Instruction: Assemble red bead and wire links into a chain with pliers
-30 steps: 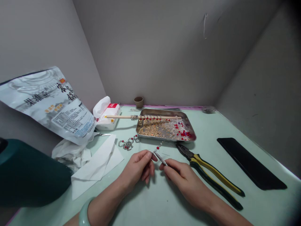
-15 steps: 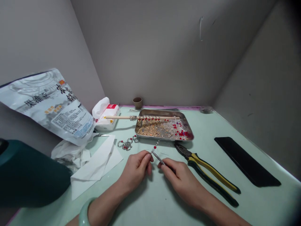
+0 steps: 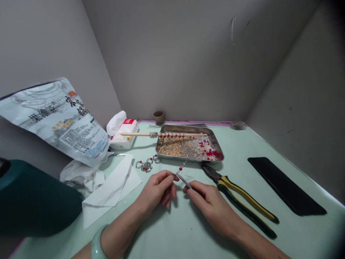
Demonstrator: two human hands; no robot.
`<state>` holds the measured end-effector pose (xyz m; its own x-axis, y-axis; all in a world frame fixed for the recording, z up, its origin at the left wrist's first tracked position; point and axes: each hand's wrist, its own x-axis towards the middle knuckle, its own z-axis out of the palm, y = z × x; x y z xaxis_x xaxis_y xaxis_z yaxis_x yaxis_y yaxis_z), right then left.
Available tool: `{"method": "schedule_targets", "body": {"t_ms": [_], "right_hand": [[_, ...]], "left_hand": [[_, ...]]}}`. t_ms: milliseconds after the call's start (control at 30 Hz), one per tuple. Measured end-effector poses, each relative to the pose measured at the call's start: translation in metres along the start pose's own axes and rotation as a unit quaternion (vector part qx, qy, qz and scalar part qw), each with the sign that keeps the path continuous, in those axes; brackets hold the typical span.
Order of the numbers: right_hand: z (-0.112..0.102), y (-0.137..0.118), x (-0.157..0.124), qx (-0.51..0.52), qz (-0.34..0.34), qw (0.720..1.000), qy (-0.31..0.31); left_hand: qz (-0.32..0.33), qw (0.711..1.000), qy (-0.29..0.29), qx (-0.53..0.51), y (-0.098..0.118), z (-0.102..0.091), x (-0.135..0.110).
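Note:
My left hand [image 3: 159, 189] pinches the near end of a thin beaded strand between thumb and forefinger, its other fingers loosely curled. The strand, with a red bead [image 3: 180, 168] and small clear beads, runs up toward the tray. In my right hand [image 3: 206, 198] is a slim, pointed metal tool that looks like tweezers [image 3: 184, 181]. Its tip meets the strand right at my left fingertips. The tool's rear part is hidden in my right palm. Left of the strand lies a coiled beaded chain [image 3: 147, 165] with red beads.
A metal tray [image 3: 188, 158] of gold, clear and red beads stands ahead, a beaded wooden stick [image 3: 140, 134] resting across it and a tissue pack [image 3: 124, 142]. Combination pliers [image 3: 242, 198] and a black slab [image 3: 285, 185] lie right. Left are paper [image 3: 107, 194], a pouch [image 3: 64, 122] and a dark-green vessel [image 3: 37, 201].
The view has shifted slightly. The lower fingers of my left hand have loosened and spread downward, while its pinch and the tool tip stay together at the strand.

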<state>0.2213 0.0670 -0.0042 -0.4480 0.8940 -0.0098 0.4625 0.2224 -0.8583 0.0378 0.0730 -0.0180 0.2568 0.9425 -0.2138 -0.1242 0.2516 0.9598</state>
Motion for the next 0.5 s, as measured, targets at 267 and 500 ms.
{"method": "schedule_targets", "body": {"t_ms": [267, 500], "right_hand": [[-0.0005, -0.0022, -0.0028, -0.049, -0.023, 0.998, 0.02], [0.0015, -0.0032, -0.0028, -0.071, -0.043, 0.996, 0.022]], "left_hand": [[0.016, 1.0, 0.014, -0.019, -0.0008, -0.0003, 0.0001], [0.012, 1.0, 0.0, 0.005, 0.0001, 0.0037, -0.0012]]}}
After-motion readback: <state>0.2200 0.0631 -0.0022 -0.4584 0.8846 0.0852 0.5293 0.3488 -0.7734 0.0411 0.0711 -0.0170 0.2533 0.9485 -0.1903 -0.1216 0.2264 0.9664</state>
